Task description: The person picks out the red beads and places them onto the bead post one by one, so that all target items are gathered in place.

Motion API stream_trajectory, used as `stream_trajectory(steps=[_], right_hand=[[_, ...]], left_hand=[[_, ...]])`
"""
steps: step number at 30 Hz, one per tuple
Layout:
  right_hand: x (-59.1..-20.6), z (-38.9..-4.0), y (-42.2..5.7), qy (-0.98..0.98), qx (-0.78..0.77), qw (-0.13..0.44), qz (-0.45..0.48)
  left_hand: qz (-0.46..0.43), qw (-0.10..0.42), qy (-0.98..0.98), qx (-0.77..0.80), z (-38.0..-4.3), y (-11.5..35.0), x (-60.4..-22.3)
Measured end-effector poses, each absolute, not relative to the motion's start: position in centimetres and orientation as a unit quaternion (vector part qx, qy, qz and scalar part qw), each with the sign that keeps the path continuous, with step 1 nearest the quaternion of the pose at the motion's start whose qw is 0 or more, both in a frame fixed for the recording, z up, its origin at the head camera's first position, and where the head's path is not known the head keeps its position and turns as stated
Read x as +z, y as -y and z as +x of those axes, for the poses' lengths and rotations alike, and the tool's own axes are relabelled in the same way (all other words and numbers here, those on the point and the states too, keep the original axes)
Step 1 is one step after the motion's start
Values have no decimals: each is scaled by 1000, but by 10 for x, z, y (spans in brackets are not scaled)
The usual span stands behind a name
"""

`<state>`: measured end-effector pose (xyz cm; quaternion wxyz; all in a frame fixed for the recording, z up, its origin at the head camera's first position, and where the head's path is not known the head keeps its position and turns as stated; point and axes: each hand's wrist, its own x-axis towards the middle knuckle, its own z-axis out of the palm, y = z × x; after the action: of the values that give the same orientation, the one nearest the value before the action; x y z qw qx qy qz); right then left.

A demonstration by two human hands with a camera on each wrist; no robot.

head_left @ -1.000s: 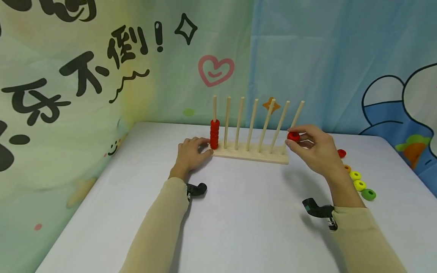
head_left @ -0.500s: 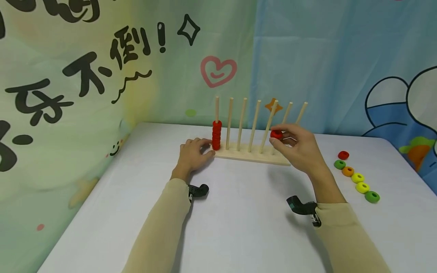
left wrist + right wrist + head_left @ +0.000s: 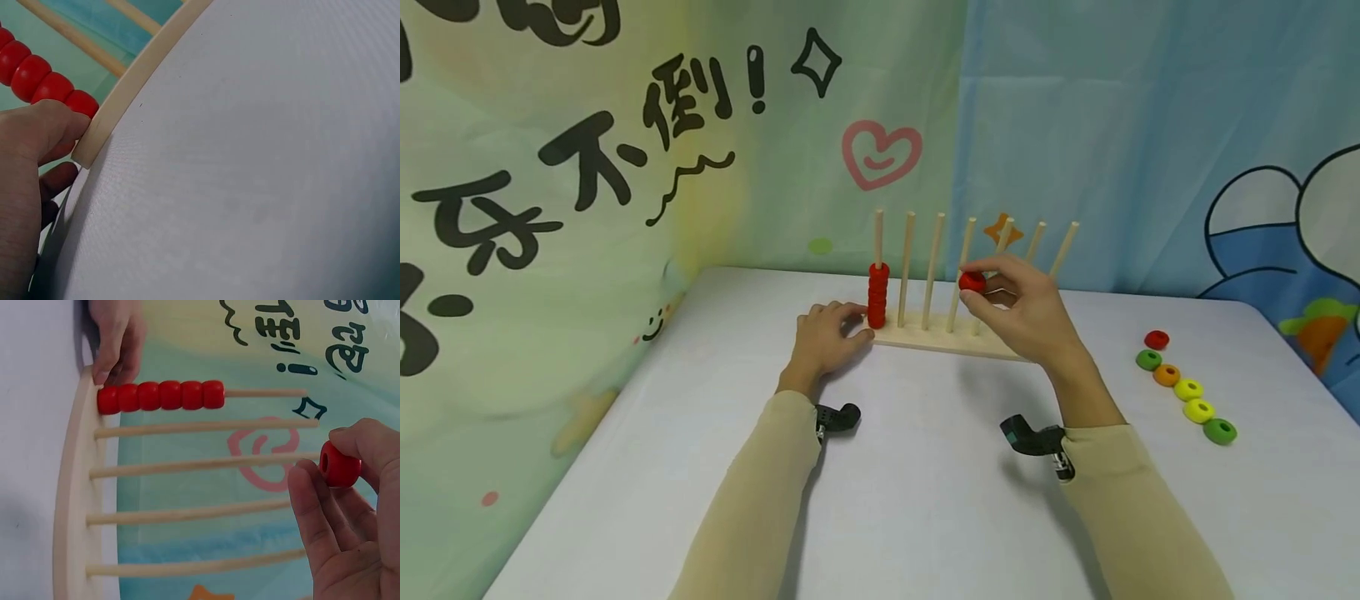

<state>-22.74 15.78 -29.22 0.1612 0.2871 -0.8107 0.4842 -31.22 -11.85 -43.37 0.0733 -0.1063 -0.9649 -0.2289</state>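
Observation:
A wooden peg rack with several upright rods stands towards the back of the table. Several red beads are stacked on its leftmost rod. My left hand grips the left end of the base between thumb and fingers, beside the lowest bead. With thumb and fingertips, my right hand pinches one red bead in front of the middle rods, about halfway up. In the right wrist view the hole of that held bead faces the rods, and the bead is on none of them.
Right of the rack, loose beads lie in a slanting row on the white table: a red bead, a green bead, an orange bead, yellow ones and another green bead. A printed cloth hangs behind.
My right hand has carried the red bead leftward, from the rightmost rod to the middle rods, and slightly up. The left hand stays at the rack's left end.

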Motion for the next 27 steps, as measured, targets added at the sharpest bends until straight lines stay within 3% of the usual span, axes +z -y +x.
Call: stream_trajectory(steps=[15,27], right_hand=[[-293,-238,-124,772,527,135,329],[-291,-251,-107,767,526,149,336]], left_hand=[[-104,74,964,-233,-313,122,-436],[-101,71,966,-227,-314,119,-434]])
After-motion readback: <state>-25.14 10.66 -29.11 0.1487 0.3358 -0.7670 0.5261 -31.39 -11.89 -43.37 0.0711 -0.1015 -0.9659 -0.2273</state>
